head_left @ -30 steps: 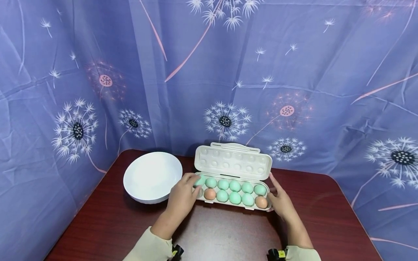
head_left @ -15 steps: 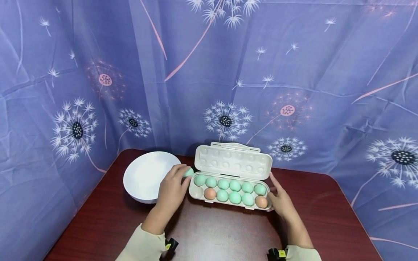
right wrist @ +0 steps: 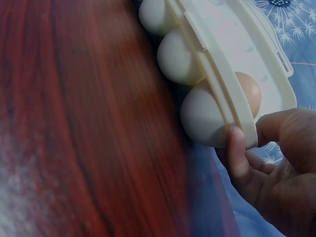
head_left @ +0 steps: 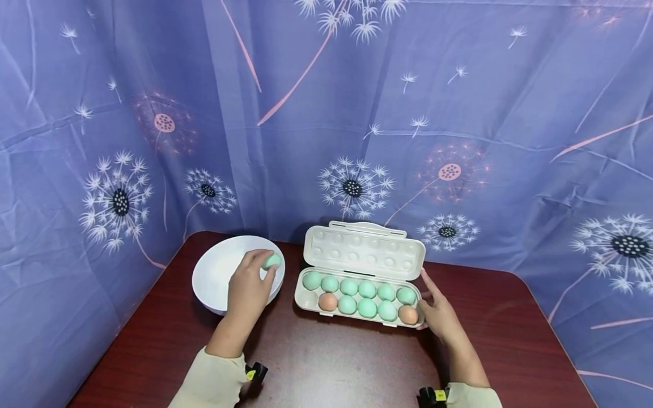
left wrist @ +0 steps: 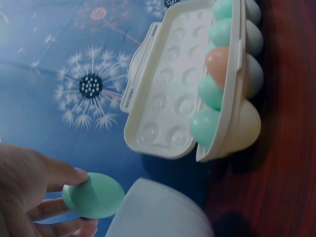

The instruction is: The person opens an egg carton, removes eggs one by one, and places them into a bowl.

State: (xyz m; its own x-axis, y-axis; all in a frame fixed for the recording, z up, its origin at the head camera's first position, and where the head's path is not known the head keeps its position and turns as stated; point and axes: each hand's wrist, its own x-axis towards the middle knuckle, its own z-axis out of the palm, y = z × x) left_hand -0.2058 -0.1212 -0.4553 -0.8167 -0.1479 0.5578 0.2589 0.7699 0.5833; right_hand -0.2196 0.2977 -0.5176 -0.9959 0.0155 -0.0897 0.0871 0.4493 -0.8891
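My left hand (head_left: pixel 249 286) pinches a pale green egg (head_left: pixel 272 260) between thumb and fingers, above the right side of a white bowl (head_left: pixel 211 277). In the left wrist view, the held egg (left wrist: pixel 94 195) appears beside the bowl's rim (left wrist: pixel 158 212). An egg carton (head_left: pixel 364 250) stands to the right with its lid raised. Green eggs and two brown eggs, one of them a brown egg (head_left: pixel 328 302) at front left, sit in its cups. The front left cup (head_left: pixel 308 298) holds no egg. My right hand (head_left: pixel 442 318) grips the carton's right end, thumb (right wrist: pixel 237 150) against its rim.
Both the bowl and carton stand on a dark red wooden table (head_left: pixel 347 368). Behind them hangs a blue curtain (head_left: pixel 285 170) with dandelion prints, close to the table's back edge. The raised lid leans back near the curtain.
My left hand has lifted a green egg away from the carton's left end and carried it left to above the bowl. My right hand stays at the carton's right end.
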